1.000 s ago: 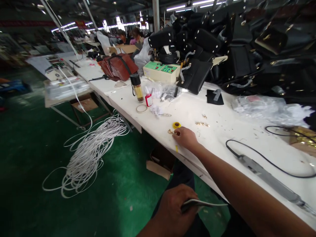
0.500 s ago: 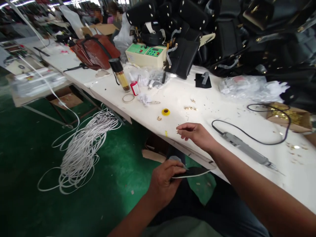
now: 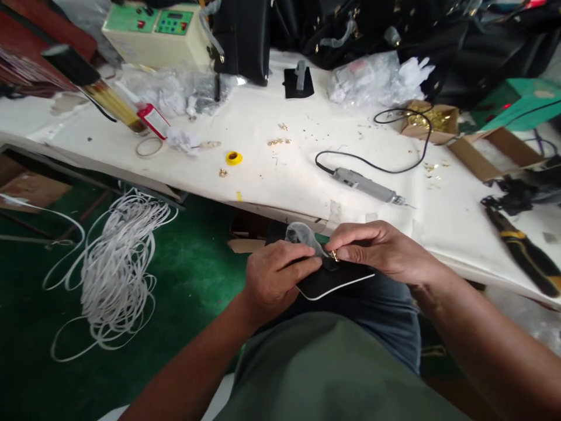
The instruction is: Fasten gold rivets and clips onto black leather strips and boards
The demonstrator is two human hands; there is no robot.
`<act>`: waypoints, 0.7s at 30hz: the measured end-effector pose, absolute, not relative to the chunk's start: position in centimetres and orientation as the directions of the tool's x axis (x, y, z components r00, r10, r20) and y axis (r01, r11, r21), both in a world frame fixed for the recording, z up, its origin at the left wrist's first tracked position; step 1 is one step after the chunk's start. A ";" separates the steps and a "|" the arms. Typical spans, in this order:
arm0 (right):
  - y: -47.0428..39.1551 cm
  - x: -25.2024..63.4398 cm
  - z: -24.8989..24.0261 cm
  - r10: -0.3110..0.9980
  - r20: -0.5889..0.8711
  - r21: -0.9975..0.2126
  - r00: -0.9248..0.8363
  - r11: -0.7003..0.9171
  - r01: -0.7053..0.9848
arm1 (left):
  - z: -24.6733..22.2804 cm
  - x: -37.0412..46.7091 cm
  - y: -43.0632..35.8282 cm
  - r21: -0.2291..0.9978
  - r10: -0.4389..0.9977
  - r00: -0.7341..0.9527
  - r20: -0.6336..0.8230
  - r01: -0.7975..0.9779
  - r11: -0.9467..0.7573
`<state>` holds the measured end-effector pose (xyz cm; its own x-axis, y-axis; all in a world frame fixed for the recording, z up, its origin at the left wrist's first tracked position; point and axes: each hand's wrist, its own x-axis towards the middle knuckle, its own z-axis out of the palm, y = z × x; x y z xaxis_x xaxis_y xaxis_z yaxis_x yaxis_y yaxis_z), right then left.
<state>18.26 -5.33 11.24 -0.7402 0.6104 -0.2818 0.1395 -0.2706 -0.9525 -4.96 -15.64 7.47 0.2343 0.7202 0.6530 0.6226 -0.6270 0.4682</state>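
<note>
A black leather piece point(image 3: 328, 283) with a pale cut edge lies over my lap. My left hand point(image 3: 276, 272) grips it from the left, fingers on top beside a strap loop wrapped in clear plastic point(image 3: 302, 234). Between thumb and forefinger, my right hand point(image 3: 379, 248) pinches a small gold metal fitting point(image 3: 333, 255) right at the strap, over the leather. Whether the fitting touches the strap I cannot tell. On the table beyond lie more gold fittings point(image 3: 279, 141), a yellow ring-shaped roll point(image 3: 234, 158) and a grey electric screwdriver point(image 3: 366, 186) with a black cord.
Black bags point(image 3: 241, 35) and a cream control box point(image 3: 158, 41) stand at the back. A bottle point(image 3: 109, 102) and a red-and-white container point(image 3: 153, 120) are at left. Pliers point(image 3: 523, 251) and a carton of gold parts point(image 3: 432, 124) are at right. Coiled white cord point(image 3: 123, 269) covers part of the floor.
My right hand has come from above the table edge down to the leather piece, carrying the gold fitting. The leather now lies flatter, showing its top. My view has turned right and down.
</note>
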 end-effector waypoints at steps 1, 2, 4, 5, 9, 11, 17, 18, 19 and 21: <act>-5.5 19.0 11.4 0.608 -0.257 -0.962 -0.751 -0.239 0.135 | 7.9 -4.4 -15.6 0.441 0.704 0.259 0.661 0.625 -0.644; -5.7 19.6 11.5 0.609 -0.235 -0.969 -0.758 -0.211 0.130 | 8.3 -3.9 -15.6 0.419 0.692 0.279 0.665 0.628 -0.656; -6.1 20.7 11.5 0.611 -0.215 -0.975 -0.762 -0.184 0.127 | 8.9 -3.0 -15.5 0.389 0.676 0.310 0.669 0.629 -0.673; -6.3 21.2 11.6 0.613 -0.219 -0.974 -0.759 -0.188 0.128 | 9.2 -2.7 -15.5 0.379 0.670 0.319 0.670 0.630 -0.678; -6.9 22.7 11.8 0.611 -0.258 -0.962 -0.748 -0.235 0.140 | 9.9 -1.5 -15.5 0.343 0.659 0.359 0.662 0.636 -0.691; -7.2 23.1 11.8 0.621 -0.264 -0.960 -0.738 -0.239 0.143 | 10.1 -1.0 -15.5 0.325 0.661 0.379 0.648 0.647 -0.689; -7.7 23.8 11.8 0.654 -0.268 -0.962 -0.707 -0.226 0.155 | 10.7 0.2 -15.4 0.289 0.650 0.407 0.642 0.657 -0.696; -7.7 23.9 11.8 0.657 -0.266 -0.963 -0.705 -0.217 0.162 | 10.7 0.3 -15.4 0.286 0.648 0.415 0.639 0.654 -0.700; -7.8 24.0 11.8 0.655 -0.263 -0.964 -0.709 -0.204 0.169 | 10.7 0.4 -15.4 0.283 0.646 0.423 0.635 0.652 -0.704; -7.7 24.2 11.9 0.648 -0.250 -0.968 -0.719 -0.177 0.176 | 10.5 0.6 -15.3 0.281 0.648 0.434 0.626 0.649 -0.707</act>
